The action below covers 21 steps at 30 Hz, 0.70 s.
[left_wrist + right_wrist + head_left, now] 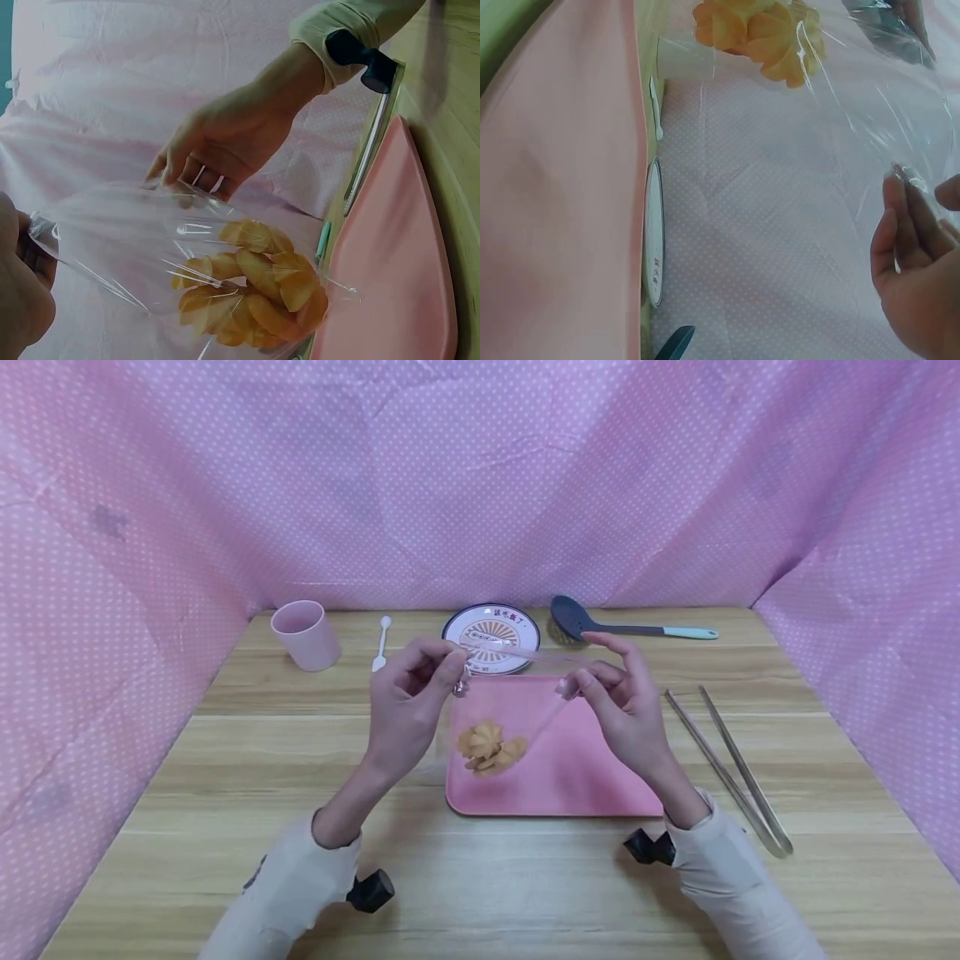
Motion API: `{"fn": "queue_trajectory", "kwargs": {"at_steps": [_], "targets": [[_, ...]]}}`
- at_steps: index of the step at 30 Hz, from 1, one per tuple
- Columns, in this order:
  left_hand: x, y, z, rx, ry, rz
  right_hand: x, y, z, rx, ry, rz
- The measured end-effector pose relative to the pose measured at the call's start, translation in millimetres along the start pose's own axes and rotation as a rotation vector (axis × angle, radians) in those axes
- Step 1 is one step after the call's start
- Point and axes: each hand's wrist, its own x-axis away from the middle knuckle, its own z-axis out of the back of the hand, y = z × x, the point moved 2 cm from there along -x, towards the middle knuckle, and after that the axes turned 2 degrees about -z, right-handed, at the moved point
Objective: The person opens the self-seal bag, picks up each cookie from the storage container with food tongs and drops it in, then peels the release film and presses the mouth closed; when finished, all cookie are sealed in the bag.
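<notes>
A clear plastic bag (142, 232) hangs between my two hands, its mouth edge stretched across in the head view. Several golden, ridged flower-shaped cookies (487, 743) lie in the bag's lower end, above the left part of a pink tray (555, 785). My left hand (411, 702) pinches one side of the bag's top, bunching the film between thumb and fingers. My right hand (626, 710) pinches the other side between thumb and fingers, its index finger extended upward.
Behind the tray stands a round patterned plate (487, 618). A pink cup (307, 637) and a small white spoon (382, 639) are at the back left. At the back right lies a dark slotted ladle (573, 617) with a mint handle end; metal tongs (738, 777) lie right of the tray.
</notes>
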Motion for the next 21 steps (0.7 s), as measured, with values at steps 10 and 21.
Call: {"fn": "queue_trajectory", "kwargs": {"at_steps": [10, 21], "targets": [[5.2, 4.1, -11.9, -0.086, -0.011, -0.059, -13.4, -22.5, -16.8, 0.445, 0.189, 0.342], [7.8, 1.6, -21.1, -0.112, -0.070, -0.159, -27.7, -42.7, -56.1, 0.670, -0.032, 0.652]]}}
